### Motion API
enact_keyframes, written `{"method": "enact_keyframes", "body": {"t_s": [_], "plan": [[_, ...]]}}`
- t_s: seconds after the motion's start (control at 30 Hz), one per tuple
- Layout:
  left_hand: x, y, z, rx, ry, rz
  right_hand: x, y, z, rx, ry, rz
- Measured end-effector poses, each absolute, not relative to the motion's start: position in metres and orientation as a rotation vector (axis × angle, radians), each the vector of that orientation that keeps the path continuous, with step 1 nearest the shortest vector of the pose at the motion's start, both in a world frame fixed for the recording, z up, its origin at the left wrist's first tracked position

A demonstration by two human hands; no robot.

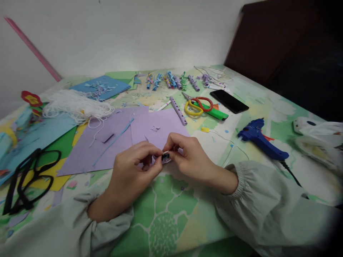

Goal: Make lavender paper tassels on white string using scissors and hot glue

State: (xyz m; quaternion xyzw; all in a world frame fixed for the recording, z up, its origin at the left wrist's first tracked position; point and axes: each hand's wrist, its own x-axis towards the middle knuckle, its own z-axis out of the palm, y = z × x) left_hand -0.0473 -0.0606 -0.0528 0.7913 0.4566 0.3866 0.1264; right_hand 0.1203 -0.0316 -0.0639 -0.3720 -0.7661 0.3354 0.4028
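Both of my hands meet over the near edge of the purple sheets, fingertips pinched together. Between them is a small black-and-white piece (165, 156); its kind is too small to make out, and the fingers hide part of it. My left hand (136, 166) grips it from the left with thumb and fingers. From the right, my right hand (191, 157) pinches it the same way. Just beyond lies a light purple sheet (160, 119) with small paper scraps on it. Another purple sheet (83, 150) carries a thin blue paper strip (114, 141).
Scissors (197, 103) and a black phone (229, 101) lie beyond my right hand. A blue glue gun (261, 139) with a cable rests at right. White cord (75, 107) is heaped at left, near black-framed glasses (34, 178). Decorated paper rolls (171, 80) line the back.
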Motion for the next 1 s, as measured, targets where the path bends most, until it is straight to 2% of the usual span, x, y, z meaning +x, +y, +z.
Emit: {"method": "enact_keyframes", "body": {"t_s": [0.2,0.4,0.73,1.0], "plan": [[-0.047,-0.059,-0.050,2.256,1.306,1.091,0.121,-0.031,-0.062,-0.962,-1.950,0.783],[-0.054,-0.053,-0.049,2.166,1.241,0.947,0.127,-0.025,-0.061,-0.956,-1.846,0.941],[-0.055,-0.053,-0.046,2.012,1.316,0.926,0.130,-0.021,-0.053,-0.895,-1.791,1.173],[-0.055,-0.050,-0.045,1.744,1.345,0.935,0.135,-0.019,-0.046,-0.797,-1.835,1.188]]}}
